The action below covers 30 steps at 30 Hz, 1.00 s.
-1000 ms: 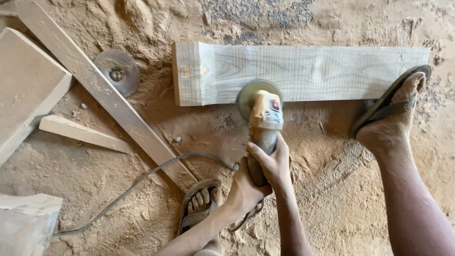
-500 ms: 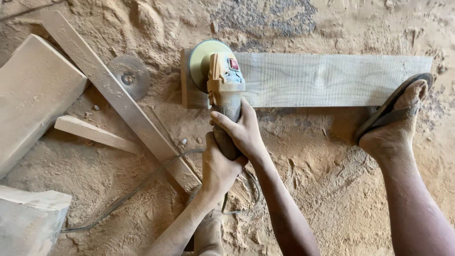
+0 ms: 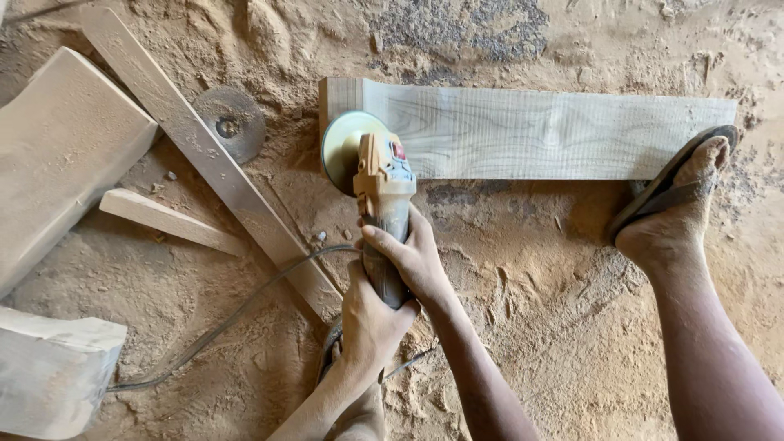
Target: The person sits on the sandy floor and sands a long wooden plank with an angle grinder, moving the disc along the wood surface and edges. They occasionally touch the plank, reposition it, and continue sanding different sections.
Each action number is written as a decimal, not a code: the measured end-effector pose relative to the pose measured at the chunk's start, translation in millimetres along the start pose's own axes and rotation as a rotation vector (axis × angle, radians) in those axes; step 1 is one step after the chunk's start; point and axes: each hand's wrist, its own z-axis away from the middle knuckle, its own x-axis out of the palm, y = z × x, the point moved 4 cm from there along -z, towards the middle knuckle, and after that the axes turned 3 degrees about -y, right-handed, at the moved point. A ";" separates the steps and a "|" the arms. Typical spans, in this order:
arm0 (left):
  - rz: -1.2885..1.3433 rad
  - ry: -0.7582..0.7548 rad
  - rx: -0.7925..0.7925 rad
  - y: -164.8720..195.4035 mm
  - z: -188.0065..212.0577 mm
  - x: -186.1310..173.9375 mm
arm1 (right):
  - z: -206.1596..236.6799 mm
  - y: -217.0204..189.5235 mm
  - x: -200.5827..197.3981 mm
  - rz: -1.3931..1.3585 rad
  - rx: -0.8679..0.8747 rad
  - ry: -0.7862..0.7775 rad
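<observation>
A: Where is the grinder (image 3: 377,181) just now?

B: At the left end of the board (image 3: 539,135), its disc (image 3: 343,151) laid on the board's near corner. Both of the person's hands are wrapped around it. The right hand (image 3: 412,257) is closed on the body, just behind the head; the left hand (image 3: 367,322) is closed on the tail of the handle, further from the board.

A: And the board itself?

B: Flat on the floor (image 3: 531,286), in deep sawdust. A foot in a sandal (image 3: 678,192) presses on the board's right end, well apart from the disc. Nothing else pins it.

A: So what could go wrong?

B: The disc sits on a corner, so it could catch the edge and kick back toward the hands. The only hold is at the far end from the grinder, so the left end might shift or chatter in the loose dust.

A: The cord?

B: The cord (image 3: 237,306) runs left from below the hands, away from the board, past a slat (image 3: 204,155). It looks clear of the disc, though where it joins the handle is hidden by the left hand. The person's other foot seems to be under the wrists, but it is too covered to be sure; a slip backward would bring the tool that way.

A: Anything else nearby?

B: A loose disc (image 3: 231,122) lies left of the board, beside the slat, and wood blocks (image 3: 61,163) further left. None touch the grinder.
</observation>
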 end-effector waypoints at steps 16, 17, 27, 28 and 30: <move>-0.035 -0.147 0.129 -44.2 49.9 -4.7 | 58.3 25.5 8.0 -0.022 -0.071 0.006; -0.015 -0.117 0.199 -39.2 45.5 -2.6 | 50.9 22.3 3.8 -0.015 -0.089 0.002; 0.103 -0.079 0.230 13.0 -28.7 -7.5 | -30.4 -18.3 -10.5 -0.183 -0.102 -0.099; 0.117 -0.079 0.247 16.3 -29.5 -10.9 | -32.9 -18.9 -8.5 -0.189 -0.090 -0.121; 0.127 -0.089 0.242 19.2 -27.9 -15.8 | -34.0 -17.7 -5.9 -0.193 -0.068 -0.125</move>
